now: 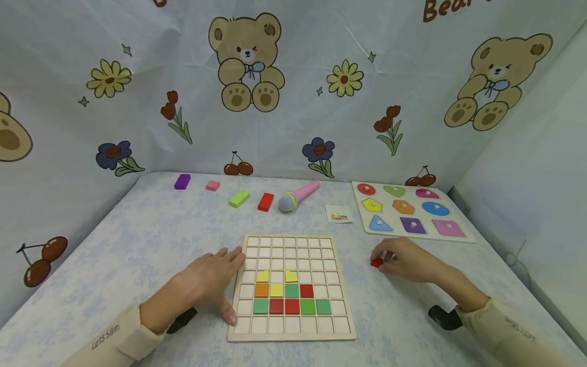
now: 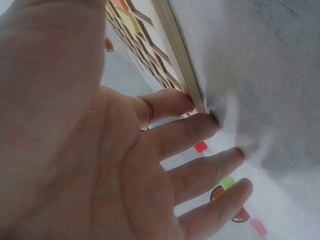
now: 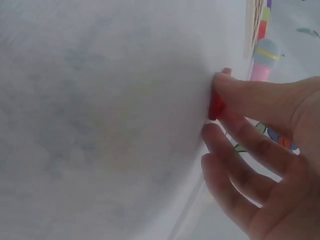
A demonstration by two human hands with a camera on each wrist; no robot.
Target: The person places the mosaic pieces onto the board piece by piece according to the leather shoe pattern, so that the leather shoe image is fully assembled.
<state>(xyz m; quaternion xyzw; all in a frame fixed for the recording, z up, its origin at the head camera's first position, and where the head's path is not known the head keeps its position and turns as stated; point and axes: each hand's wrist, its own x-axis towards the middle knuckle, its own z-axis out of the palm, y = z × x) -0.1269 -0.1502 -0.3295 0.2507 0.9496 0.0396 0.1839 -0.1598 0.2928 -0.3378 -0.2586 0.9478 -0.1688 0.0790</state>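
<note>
A wooden grid board [image 1: 293, 337] lies flat on the table with colored tiles in its lower cells. Two yellow tiles [image 1: 291, 277] with a slanted corner sit above a row of orange, yellow, green and red squares; below is a row of green and red squares. My left hand [image 1: 208, 278] rests at the board's left side, fingers spread, fingertips and thumb at its edge; the left wrist view shows straight fingers along the board's rim [image 2: 175, 45]. Right of the board, my right hand [image 1: 408, 259] pinches a small red tile [image 1: 376, 262] at the tabletop; its full shape is partly hidden.
A small pattern card [image 1: 339, 214] lies beyond the board. Behind it are a pink toy microphone [image 1: 300, 195] and red [image 1: 265, 202], lime [image 1: 239, 199], pink [image 1: 213, 185] and purple [image 1: 182, 181] blocks. A knobbed shape puzzle [image 1: 390, 206] stands back right, near the wall.
</note>
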